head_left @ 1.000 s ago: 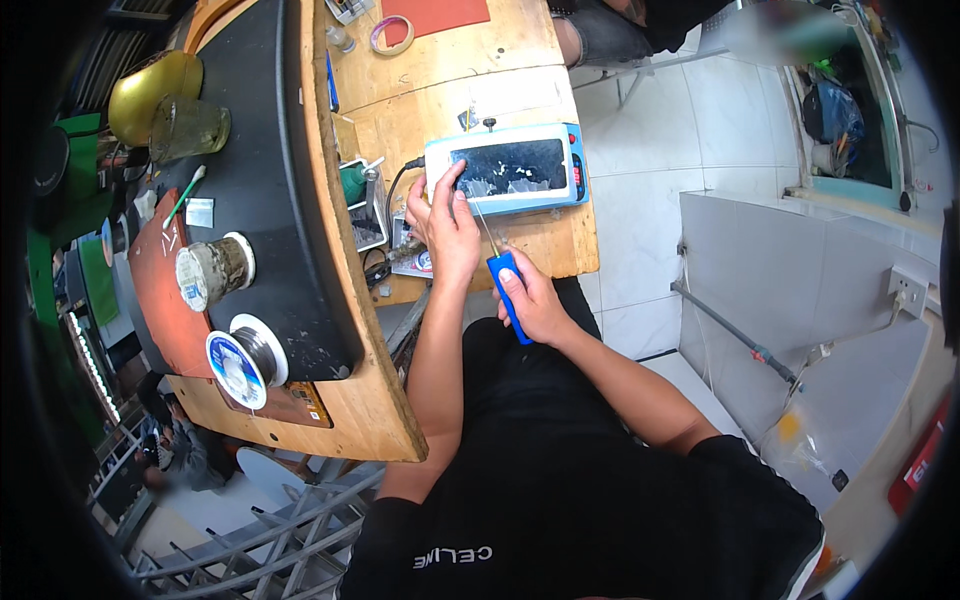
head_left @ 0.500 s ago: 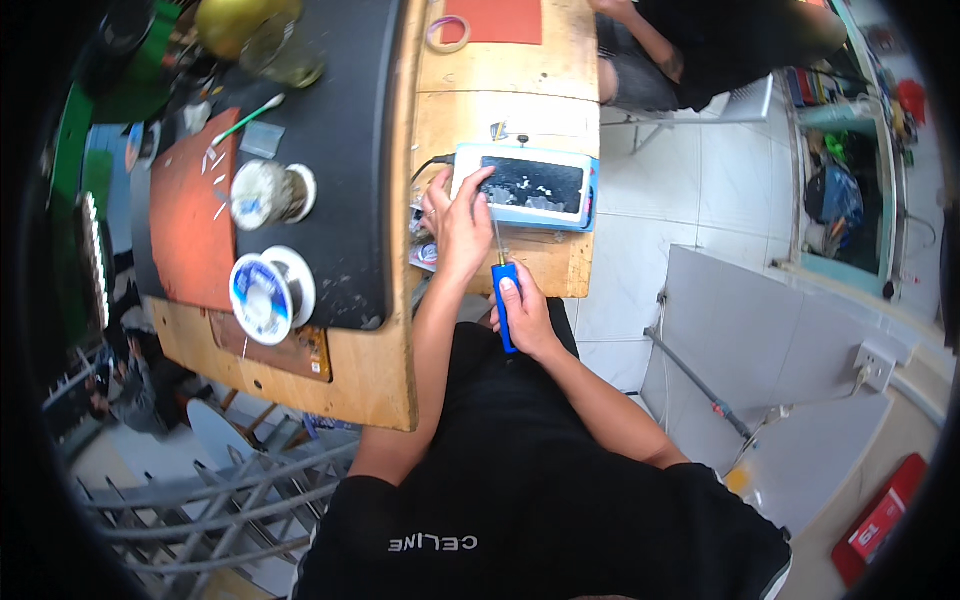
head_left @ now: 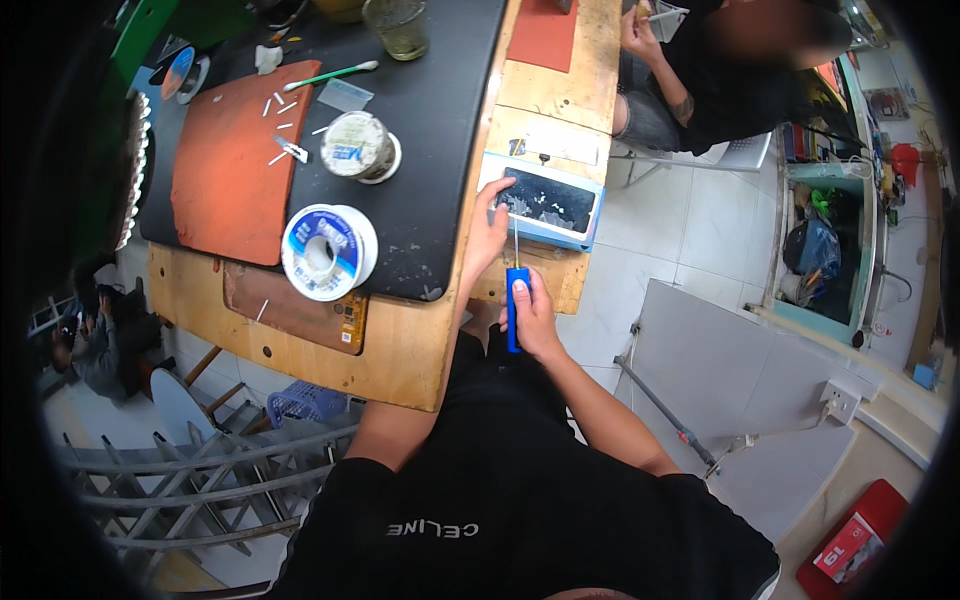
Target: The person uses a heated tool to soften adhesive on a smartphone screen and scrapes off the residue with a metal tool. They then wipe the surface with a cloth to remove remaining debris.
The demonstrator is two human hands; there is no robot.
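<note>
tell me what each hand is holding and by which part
The right hand holds the tool by its blue handle. The left hand touches the screen; whether it grips anything cannot be told.

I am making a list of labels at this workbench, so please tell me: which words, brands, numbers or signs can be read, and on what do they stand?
Wording is not copied here; only its places.
Black shirt: pale capitals, clear, upside down.
Red flat object: large digits, clear; smaller print unreadable.
Blue-and-white spool: curved print, partly readable.
Smaller white spool: blue print, too blurred.
Brown board: tiny marks, unreadable.
</note>
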